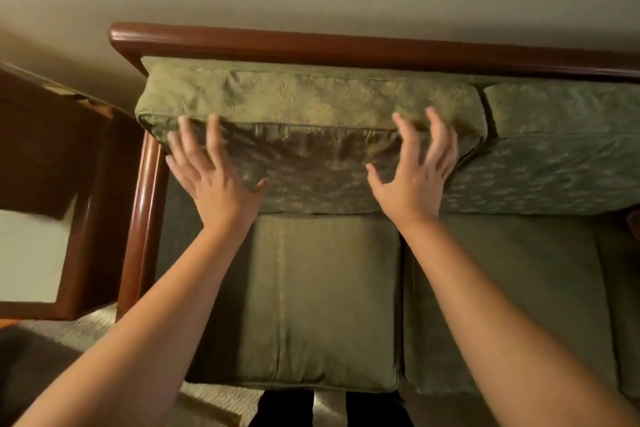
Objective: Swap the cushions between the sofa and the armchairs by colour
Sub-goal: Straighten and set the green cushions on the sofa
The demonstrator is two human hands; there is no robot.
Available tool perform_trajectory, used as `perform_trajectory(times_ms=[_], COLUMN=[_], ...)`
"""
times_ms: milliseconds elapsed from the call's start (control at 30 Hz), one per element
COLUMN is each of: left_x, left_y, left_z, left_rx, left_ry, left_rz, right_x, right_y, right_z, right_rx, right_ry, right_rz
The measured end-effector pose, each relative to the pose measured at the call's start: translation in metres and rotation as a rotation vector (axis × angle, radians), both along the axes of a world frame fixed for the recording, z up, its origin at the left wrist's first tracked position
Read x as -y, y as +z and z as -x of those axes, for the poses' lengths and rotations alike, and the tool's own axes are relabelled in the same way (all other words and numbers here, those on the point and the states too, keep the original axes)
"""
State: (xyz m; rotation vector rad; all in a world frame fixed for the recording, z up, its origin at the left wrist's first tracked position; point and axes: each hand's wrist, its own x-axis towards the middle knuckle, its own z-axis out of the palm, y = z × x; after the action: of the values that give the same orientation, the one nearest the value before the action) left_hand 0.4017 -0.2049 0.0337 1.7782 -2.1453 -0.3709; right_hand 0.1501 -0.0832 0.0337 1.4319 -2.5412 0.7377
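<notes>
Both hands were spread wide, fingers splayed, pressing flat against the front of the olive back cushion (304,107) at the sofa's left end. The left hand (211,177) sat near that cushion's left edge, the right hand (415,173) close to its right edge, thumbs pointing toward each other. Fingertips were a bit motion-blurred, so I couldn't tell how hard they dug into the fabric.

That cushion leaned against the sofa's wooden back rail (346,48), and its lower part looked darker and shadowed. Right beside it, touching, was a greener patterned back cushion (561,156), cut off by the right edge of the frame. Below the hands were two seat cushions: the left seat cushion (325,302) fully visible, the right seat cushion (512,288) partly hidden behind the forearm.

The sofa's left wooden armrest (145,218) ran down the side. Past it stood some dark wooden furniture (52,156), cropped and hard to identify. Pale carpet (86,322) showed at the bottom left.
</notes>
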Motion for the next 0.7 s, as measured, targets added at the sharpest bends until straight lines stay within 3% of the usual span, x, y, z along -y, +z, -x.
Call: perform_trajectory(times_ms=[67, 133, 167, 233, 267, 333, 433, 567, 700], left_x=[-0.022, -0.034, -0.034, -0.024, -0.016, -0.001, 0.001, -0.015, -0.023], left_y=[-0.013, -0.026, -0.03, -0.036, -0.039, -0.045, -0.048, -0.037, 0.01], left_z=[-0.005, -0.002, 0.003, 0.015, 0.022, 0.03, 0.025, -0.004, -0.019], left_rx=[-0.412, -0.884, -1.027, -1.192, -1.243, -1.287, -1.191, -0.902, -0.603], left_ry=[0.314, 0.582, 0.671, 0.716, 0.716, 0.704, 0.651, 0.506, 0.206], left_rz=[-0.353, -0.753, -0.896, -0.983, -0.976, -0.982, -0.978, -0.947, -0.863], right_x=[-0.023, -0.038, -0.039, -0.029, -0.022, -0.006, 0.004, -0.021, -0.047], right_y=[-0.003, -0.014, -0.021, -0.03, -0.036, -0.048, -0.05, -0.04, -0.002], right_z=[-0.029, -0.055, -0.063, -0.07, -0.069, -0.064, -0.065, -0.064, -0.053], right_rx=[0.341, 0.899, 1.202, 1.647, 1.722, 1.744, 1.708, 1.569, 1.32], right_ry=[-0.196, -0.441, -0.547, -0.628, -0.612, -0.559, -0.527, -0.461, -0.321], right_rz=[0.205, 0.318, 0.348, 0.365, 0.358, 0.333, 0.241, 0.155, -0.023])
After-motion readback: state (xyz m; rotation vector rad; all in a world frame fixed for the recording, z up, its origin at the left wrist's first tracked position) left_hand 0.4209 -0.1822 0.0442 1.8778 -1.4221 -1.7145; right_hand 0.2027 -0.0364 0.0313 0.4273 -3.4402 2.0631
